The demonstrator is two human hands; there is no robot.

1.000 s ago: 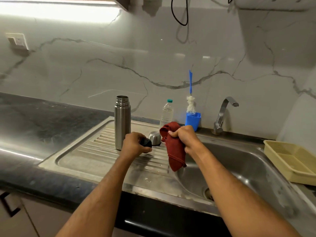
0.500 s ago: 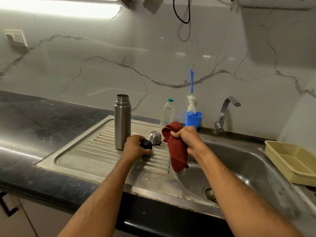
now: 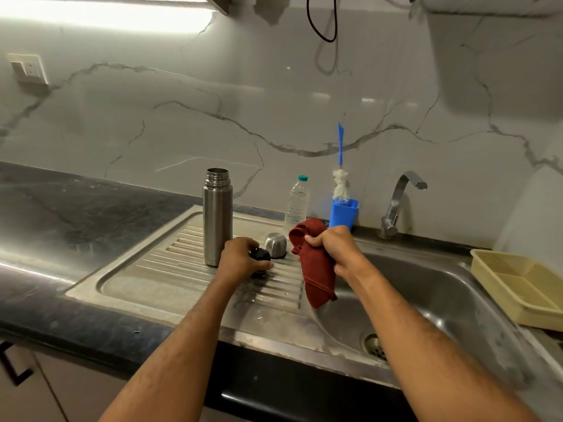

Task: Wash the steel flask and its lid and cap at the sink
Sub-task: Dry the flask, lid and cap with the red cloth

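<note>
Fingers, left hand (image 3: 240, 257): curled round a small black lid (image 3: 260, 256), holding it down at the ribbed draining board (image 3: 170, 263) of the sink. Whether the lid rests on the ribs or is just clear of them cannot be told.

Fingers, right hand (image 3: 330, 248): clenched on a bunched red cloth (image 3: 315, 269), whose loose end hangs over the edge of the basin (image 3: 441, 300).

Head view, the only one, items as they stand:
- Steel flask (image 3: 217, 217): upright on the draining board, mouth open, just left of the left hand.
- Steel cap (image 3: 275, 245): mouth down on the board, between the two hands, close behind the lid.
- Clear plastic bottle (image 3: 297, 202), green top, at the back rim.
- Blue cup (image 3: 343, 213) holding a bottle brush (image 3: 340, 181) with a blue handle.
- Tap (image 3: 399, 202): no water seen running.
- Cream plastic tray (image 3: 518, 287) on the table at the far right.
- Dark stone table (image 3: 76, 214), left of the sink; wall socket (image 3: 27, 70) above it.

Step in hand, as judged: flask, cap and lid all sit apart on the board, so the washing looks largely done, and the lid is about to be wiped with the cloth. Next move calls for bringing lid and cloth together, with a firm hold, since a small wet lid may slip toward the basin.

Writing and brands: none legible on flask, bottle or cup.
</note>
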